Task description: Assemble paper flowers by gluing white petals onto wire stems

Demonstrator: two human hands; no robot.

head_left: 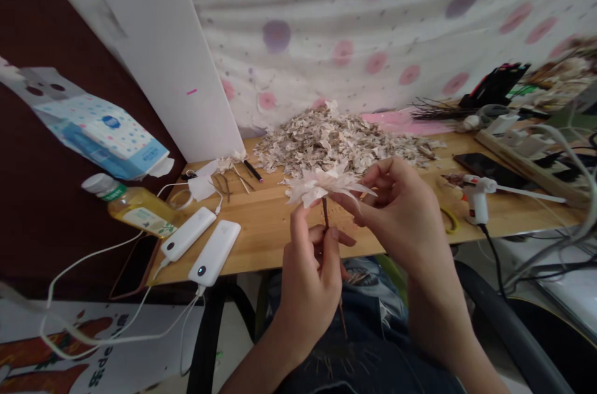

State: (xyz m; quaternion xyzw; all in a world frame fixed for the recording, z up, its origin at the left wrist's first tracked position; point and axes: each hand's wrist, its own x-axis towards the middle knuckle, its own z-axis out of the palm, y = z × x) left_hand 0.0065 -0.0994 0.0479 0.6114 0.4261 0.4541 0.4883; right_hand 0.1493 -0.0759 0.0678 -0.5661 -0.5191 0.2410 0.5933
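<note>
A pale handmade flower (317, 184) with many pointed, layered petals stands on a thin brown stem (326, 212) in front of me. My left hand (311, 263) pinches that stem below the bloom, between thumb and fingers. The stem's lower end hangs down over my lap. At the flower's right edge, my right hand (396, 210) has thumb and fingers closed on a petal. Behind the flower lies a large heap of pale, dry petal pieces (321, 139) on the wooden table (265, 214).
At left are a drink bottle (140, 207), two white power banks (215, 252) with cables, and a tissue pack (102, 127). A black pen (253, 171) lies near small flowers. On the right sit a glue gun (479, 198), a dark phone (494, 170) and a power strip (527, 161).
</note>
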